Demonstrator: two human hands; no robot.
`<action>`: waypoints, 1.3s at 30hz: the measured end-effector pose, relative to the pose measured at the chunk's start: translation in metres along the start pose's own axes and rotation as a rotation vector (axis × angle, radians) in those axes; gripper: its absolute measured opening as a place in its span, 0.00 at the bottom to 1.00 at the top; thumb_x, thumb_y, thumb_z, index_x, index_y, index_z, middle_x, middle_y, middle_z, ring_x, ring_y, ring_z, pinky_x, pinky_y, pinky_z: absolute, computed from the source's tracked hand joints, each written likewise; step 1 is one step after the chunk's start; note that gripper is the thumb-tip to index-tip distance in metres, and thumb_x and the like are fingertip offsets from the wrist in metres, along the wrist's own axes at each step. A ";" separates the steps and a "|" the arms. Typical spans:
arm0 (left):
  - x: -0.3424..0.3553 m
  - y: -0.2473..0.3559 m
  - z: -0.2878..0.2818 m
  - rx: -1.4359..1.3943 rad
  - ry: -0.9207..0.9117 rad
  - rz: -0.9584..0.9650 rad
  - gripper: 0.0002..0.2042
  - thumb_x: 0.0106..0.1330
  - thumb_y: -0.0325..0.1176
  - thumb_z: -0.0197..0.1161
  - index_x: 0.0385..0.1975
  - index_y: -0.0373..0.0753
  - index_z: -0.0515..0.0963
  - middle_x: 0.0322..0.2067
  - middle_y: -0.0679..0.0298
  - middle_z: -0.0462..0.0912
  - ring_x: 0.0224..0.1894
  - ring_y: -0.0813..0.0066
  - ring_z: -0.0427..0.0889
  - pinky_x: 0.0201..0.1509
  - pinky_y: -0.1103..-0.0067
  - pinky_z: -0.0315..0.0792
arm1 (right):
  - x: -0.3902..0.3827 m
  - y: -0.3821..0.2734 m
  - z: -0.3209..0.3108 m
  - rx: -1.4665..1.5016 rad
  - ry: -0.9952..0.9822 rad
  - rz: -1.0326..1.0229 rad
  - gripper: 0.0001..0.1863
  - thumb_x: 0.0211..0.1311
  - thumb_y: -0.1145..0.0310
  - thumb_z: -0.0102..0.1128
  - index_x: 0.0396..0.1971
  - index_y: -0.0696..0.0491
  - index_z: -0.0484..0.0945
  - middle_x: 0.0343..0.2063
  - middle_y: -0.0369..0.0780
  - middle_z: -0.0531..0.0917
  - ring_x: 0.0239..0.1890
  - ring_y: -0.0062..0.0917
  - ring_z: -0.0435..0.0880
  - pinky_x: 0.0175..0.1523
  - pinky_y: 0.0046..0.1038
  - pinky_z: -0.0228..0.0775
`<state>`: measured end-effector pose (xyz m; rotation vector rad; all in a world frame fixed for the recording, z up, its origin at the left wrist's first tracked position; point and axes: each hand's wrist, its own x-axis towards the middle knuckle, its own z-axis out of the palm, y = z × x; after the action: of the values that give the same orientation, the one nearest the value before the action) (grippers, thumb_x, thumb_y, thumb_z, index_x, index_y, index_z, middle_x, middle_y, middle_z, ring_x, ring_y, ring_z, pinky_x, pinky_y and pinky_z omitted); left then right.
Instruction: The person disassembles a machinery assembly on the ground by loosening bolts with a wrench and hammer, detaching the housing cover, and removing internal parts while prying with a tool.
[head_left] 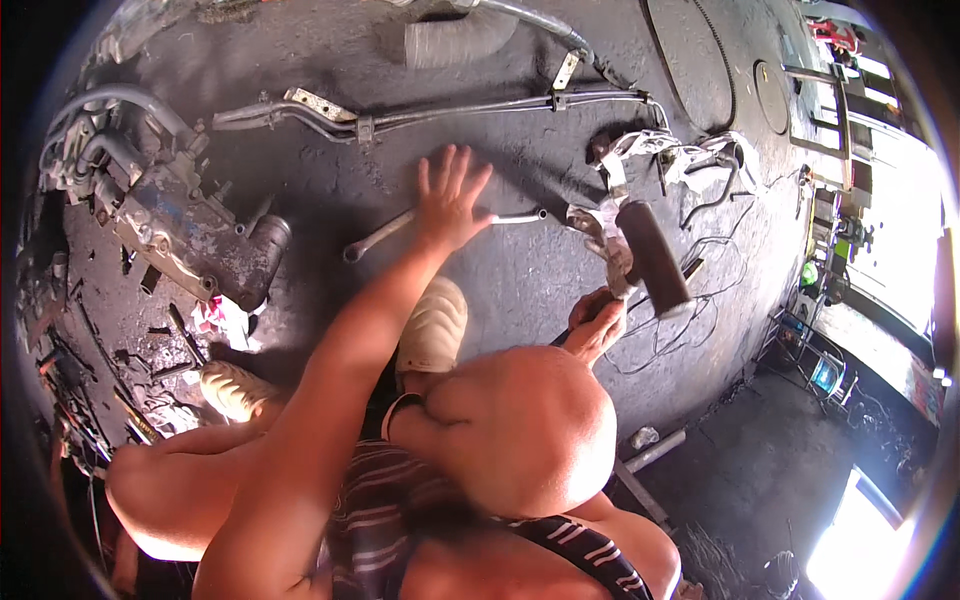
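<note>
My left hand is spread flat with its fingers apart, over the middle of a slim metal rod lying on the dark floor. Both ends of that rod stick out past the hand, and each looks like a ring. Whether the palm presses on it I cannot tell. My right hand, right of my bent knee, is closed around the handle of a hammer with a dark, cylinder-shaped head. The hammer is raised off the floor, and most of its handle is hidden by the hand.
A greasy engine part stands at the left. Long metal pipes with brackets lie across the far side. Crumpled pale wrapping and thin wire lie to the right. My sandalled foot is close behind the rod.
</note>
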<state>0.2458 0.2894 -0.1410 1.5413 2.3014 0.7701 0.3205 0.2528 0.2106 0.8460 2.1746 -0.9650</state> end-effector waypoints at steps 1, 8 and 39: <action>0.000 -0.001 0.000 0.001 -0.001 -0.001 0.43 0.50 0.59 0.71 0.68 0.57 0.63 0.73 0.57 0.49 0.76 0.56 0.42 0.73 0.46 0.34 | 0.001 -0.001 -0.001 -0.002 -0.004 -0.003 0.18 0.62 0.50 0.56 0.33 0.50 0.83 0.23 0.41 0.80 0.31 0.35 0.79 0.55 0.43 0.54; -0.003 -0.007 -0.003 0.019 0.018 0.001 0.42 0.50 0.59 0.70 0.67 0.57 0.65 0.73 0.57 0.49 0.76 0.56 0.41 0.73 0.46 0.34 | 0.002 -0.006 -0.006 -0.045 -0.025 -0.033 0.18 0.60 0.50 0.57 0.33 0.49 0.85 0.25 0.42 0.82 0.34 0.38 0.81 0.61 0.46 0.55; -0.030 0.009 -0.005 -0.041 -0.098 0.150 0.12 0.64 0.35 0.55 0.43 0.37 0.78 0.43 0.59 0.78 0.49 0.61 0.77 0.57 0.65 0.70 | -0.003 0.001 -0.008 -0.013 0.003 -0.025 0.17 0.58 0.51 0.59 0.33 0.49 0.86 0.26 0.43 0.84 0.35 0.40 0.83 0.61 0.46 0.60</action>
<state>0.2620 0.2635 -0.1343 1.7094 2.1065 0.7542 0.3210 0.2587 0.2165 0.8169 2.1959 -0.9616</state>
